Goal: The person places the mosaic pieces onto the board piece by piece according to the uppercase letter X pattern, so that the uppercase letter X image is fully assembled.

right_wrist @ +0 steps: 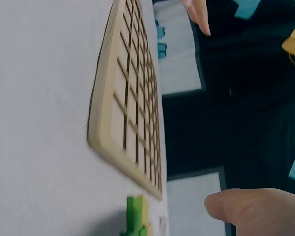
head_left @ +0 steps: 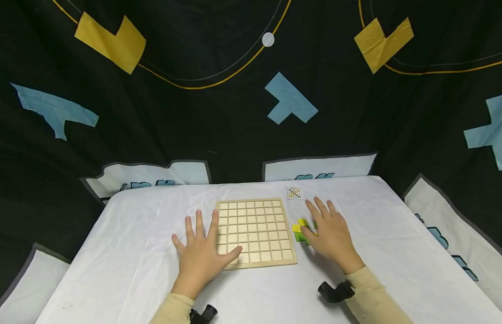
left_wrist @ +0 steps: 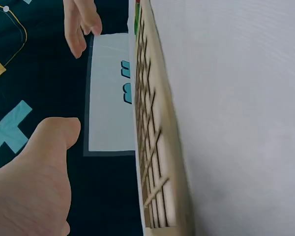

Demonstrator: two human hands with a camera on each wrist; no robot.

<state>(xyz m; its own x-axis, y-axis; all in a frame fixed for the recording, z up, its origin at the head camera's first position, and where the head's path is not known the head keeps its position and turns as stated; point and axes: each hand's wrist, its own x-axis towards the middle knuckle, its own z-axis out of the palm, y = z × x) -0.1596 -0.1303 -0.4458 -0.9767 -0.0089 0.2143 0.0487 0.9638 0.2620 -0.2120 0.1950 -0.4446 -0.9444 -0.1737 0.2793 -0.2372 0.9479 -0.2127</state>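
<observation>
Wooden grid board [head_left: 252, 229] lies flat on the white table [head_left: 113, 261] — left hand [head_left: 202, 257] above its left edge, fingers spread wide; right hand [head_left: 331, 234] raised beside it, fingers extended and apart. Printed card [head_left: 295, 193] near its far right corner — yellow and green blocks [head_left: 297, 228] partly beneath the right hand.

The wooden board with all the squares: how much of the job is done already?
Done: the wooden board lies flat on the white cloth, with green and yellow pieces beside it. In hand: nothing seems gripped; the left hand is over the board's edge, the right hand by the pieces. Left: probably all the placing, since no coloured piece shows on the board's visible part.
</observation>
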